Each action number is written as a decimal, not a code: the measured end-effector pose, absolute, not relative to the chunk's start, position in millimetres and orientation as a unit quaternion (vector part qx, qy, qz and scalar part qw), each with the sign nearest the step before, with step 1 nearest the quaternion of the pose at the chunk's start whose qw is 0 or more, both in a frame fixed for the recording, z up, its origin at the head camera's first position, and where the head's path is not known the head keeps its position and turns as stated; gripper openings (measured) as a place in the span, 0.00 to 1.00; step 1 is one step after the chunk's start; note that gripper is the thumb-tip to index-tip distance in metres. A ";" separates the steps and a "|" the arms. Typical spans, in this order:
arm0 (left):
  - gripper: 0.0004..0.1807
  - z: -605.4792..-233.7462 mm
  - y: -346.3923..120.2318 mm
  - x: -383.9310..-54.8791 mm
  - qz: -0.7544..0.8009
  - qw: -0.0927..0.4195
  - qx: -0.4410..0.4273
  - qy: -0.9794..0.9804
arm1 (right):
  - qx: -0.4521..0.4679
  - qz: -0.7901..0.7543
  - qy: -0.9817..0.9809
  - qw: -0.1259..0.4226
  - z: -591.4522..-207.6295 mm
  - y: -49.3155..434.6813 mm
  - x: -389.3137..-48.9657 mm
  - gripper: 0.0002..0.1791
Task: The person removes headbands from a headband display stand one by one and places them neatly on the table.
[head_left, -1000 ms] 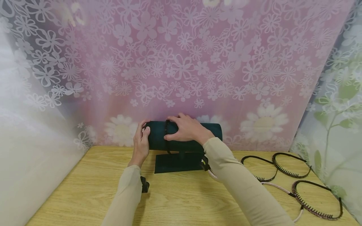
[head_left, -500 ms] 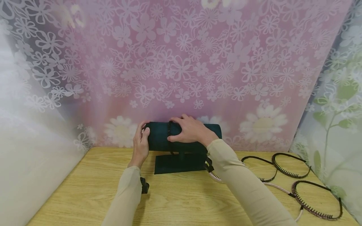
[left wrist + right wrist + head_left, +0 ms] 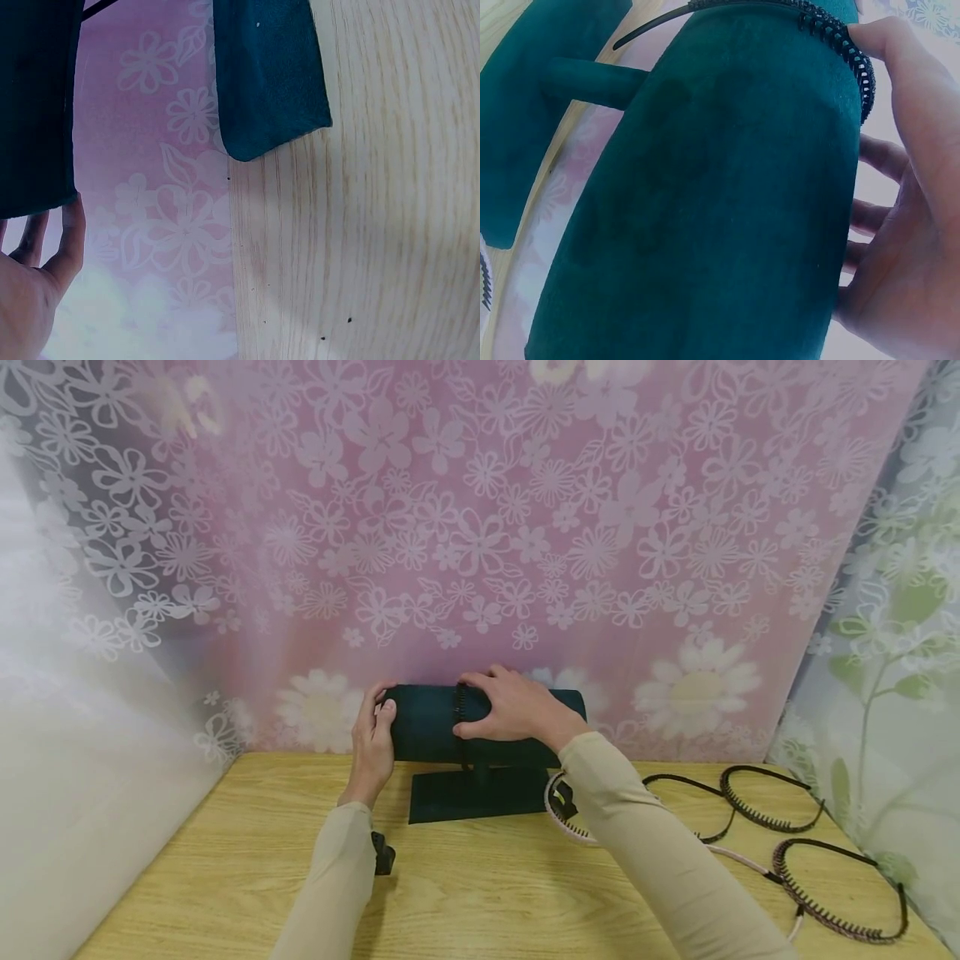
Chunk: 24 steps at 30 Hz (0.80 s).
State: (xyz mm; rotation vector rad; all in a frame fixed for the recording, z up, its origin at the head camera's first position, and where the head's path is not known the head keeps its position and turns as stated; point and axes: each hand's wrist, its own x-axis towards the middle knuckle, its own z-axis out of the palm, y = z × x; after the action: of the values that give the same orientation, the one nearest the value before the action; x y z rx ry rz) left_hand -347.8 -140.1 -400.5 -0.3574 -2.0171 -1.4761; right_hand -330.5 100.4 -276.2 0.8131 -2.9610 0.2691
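A dark teal T-shaped display stand [image 3: 423,727], a horizontal padded roll on a flat base, stands at the back of the table. Around its roll sits a toothed black headband [image 3: 461,703], left of the middle, its thin arm free of the roll in the right wrist view. Thumb and fingers of my right hand [image 3: 513,706] hold the headband from above; its thumb tip lies on the toothed band [image 3: 840,37]. My left hand [image 3: 371,743] grips the roll's left end, its fingers [image 3: 71,236] wrapped at the rim in the left wrist view.
Several more headbands lie at the right: a pink one [image 3: 553,814] partly under the right forearm, black ones [image 3: 772,818] farther back, and a patterned one [image 3: 832,918] near the table's right edge. A floral curtain [image 3: 480,527] hangs right behind the stand.
The headband has slid to the right along the roll, with my right hand moving along with it. My left hand keeps its place on the roll's end.
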 end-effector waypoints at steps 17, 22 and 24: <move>0.23 -399.7 -139.3 -346.4 -0.550 0.306 -0.131 -0.766 | 0.260 0.083 -0.961 0.040 -278.2 115.0 -326.0 0.49; 0.23 -400.2 -139.1 -347.3 -0.550 0.306 -0.131 -0.766 | 0.263 0.084 -0.960 0.041 -276.9 116.7 -324.2 0.48; 0.23 -400.0 -139.1 -347.2 -0.551 0.306 -0.132 -0.765 | 0.262 0.084 -0.961 0.040 -276.7 117.3 -323.9 0.48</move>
State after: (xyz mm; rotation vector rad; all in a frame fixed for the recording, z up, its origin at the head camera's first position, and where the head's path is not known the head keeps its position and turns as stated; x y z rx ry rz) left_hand -347.2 -139.1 -400.0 -0.3502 -2.0255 -1.4582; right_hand -323.9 117.3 -276.7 0.8036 -2.9435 0.2567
